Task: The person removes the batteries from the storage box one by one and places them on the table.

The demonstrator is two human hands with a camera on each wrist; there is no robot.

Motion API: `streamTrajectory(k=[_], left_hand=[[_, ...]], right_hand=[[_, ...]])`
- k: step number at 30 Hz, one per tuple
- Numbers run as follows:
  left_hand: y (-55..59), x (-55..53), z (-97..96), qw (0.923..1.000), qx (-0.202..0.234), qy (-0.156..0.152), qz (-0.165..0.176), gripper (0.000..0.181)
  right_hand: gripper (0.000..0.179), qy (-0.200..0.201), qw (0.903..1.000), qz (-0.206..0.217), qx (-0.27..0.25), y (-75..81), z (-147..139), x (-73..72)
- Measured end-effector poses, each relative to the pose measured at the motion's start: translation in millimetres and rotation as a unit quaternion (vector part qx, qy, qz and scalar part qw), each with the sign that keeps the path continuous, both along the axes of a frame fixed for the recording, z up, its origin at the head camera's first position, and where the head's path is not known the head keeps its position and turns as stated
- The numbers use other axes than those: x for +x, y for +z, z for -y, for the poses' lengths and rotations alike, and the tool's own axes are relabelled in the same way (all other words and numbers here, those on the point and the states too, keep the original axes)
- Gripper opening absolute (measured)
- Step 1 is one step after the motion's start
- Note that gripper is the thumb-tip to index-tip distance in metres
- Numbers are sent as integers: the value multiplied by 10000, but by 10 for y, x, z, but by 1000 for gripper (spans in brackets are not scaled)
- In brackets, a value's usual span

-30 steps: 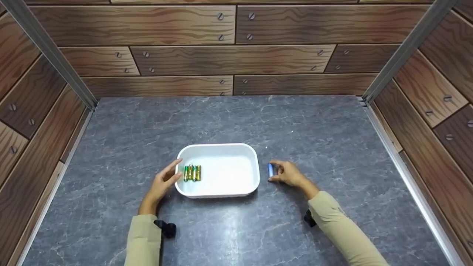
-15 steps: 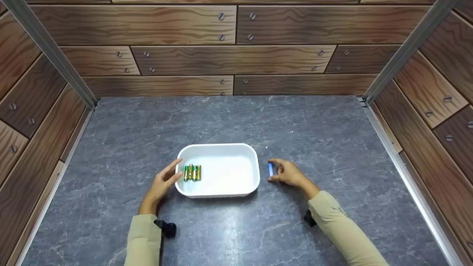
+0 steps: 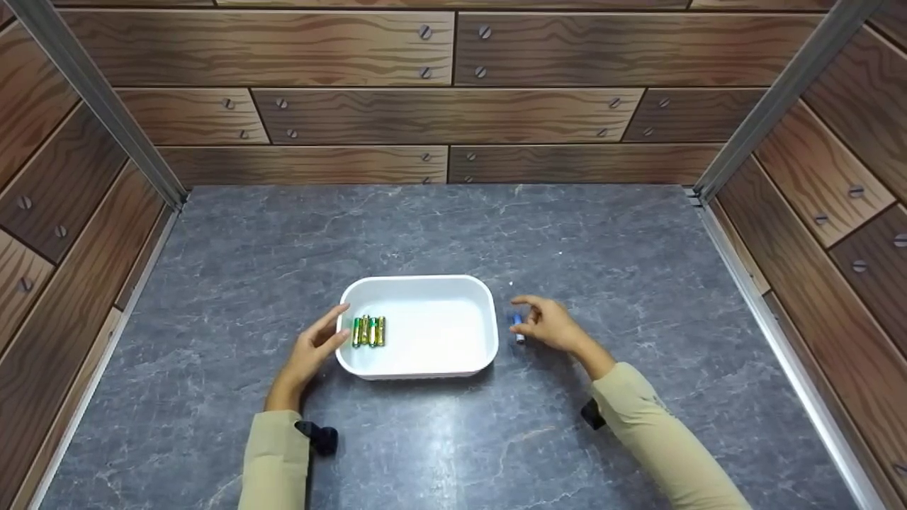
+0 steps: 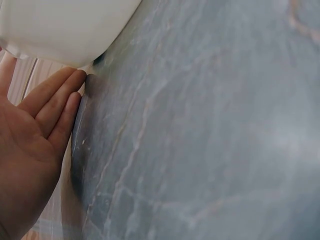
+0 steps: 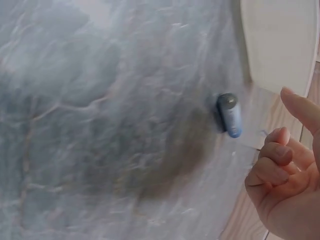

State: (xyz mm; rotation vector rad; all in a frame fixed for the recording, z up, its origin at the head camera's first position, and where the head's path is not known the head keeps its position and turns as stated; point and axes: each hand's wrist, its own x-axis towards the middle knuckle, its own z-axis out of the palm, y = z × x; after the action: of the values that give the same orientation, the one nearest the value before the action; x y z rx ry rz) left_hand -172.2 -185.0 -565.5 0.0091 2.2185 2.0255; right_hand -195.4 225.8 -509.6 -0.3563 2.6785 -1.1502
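A white tray (image 3: 425, 365) sits on the grey table, with several green-and-gold batteries (image 3: 369, 331) side by side at its left end. My left hand (image 3: 312, 347) is at the tray's left end, thumb and index finger spread along the rim; in the left wrist view its straight fingers (image 4: 52, 100) reach the tray's outer wall. A blue battery (image 5: 230, 115) lies on the table just right of the tray. Over it, my right hand (image 3: 553, 326) has thumb and index finger apart and holds nothing. In the head view the thumb partly covers this battery.
The grey marbled tabletop (image 3: 439, 234) surrounds the tray. Wood-patterned walls (image 3: 453, 117) stand behind and at both sides, with metal posts at the corners. Small white specks (image 3: 511, 283) dot the table beyond the right hand.
The right hand has let go of the blue battery; its thumb and index finger have shifted slightly away from the person. The battery stays on the table. Left hand and tray have not moved.
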Motion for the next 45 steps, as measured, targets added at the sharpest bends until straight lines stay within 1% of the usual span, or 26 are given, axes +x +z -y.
streamTrajectory(k=[5, 12, 16, 22, 27, 35, 39, 45], left_hand=[[-7, -4, 1, 10000, 36, -16, -26, 50], [-21, -21, 9, 10000, 3, -55, 32, 51], [-30, -26, 13, 10000, -23, -43, 1, 50], [-27, -26, 6, 9999, -101, -14, -54, 50], [-25, -30, 3, 10000, -89, 2, -33, 50], [-12, -29, -8, 10000, -73, -34, 15, 50], [-13, -19, -4, 9999, -127, -46, -64, 50], [-15, -11, -6, 9997, -129, -9, -195, 49]], right_hand=[[42, 3, 9997, -246, 65, 96, 82, 9], [37, 119, 9997, -206, -100, 220, 214, 29], [35, 224, 9994, -267, -78, 251, 294, 33], [34, 477, 9979, -364, -234, 278, 446, 29], [34, 659, 9964, -457, -265, 284, 583, 30], [33, 889, 9950, -401, -228, 249, 788, 49], [33, 980, 9942, -391, -193, 227, 879, 68], [31, 1262, 9910, -423, -102, 177, 1027, 84]])
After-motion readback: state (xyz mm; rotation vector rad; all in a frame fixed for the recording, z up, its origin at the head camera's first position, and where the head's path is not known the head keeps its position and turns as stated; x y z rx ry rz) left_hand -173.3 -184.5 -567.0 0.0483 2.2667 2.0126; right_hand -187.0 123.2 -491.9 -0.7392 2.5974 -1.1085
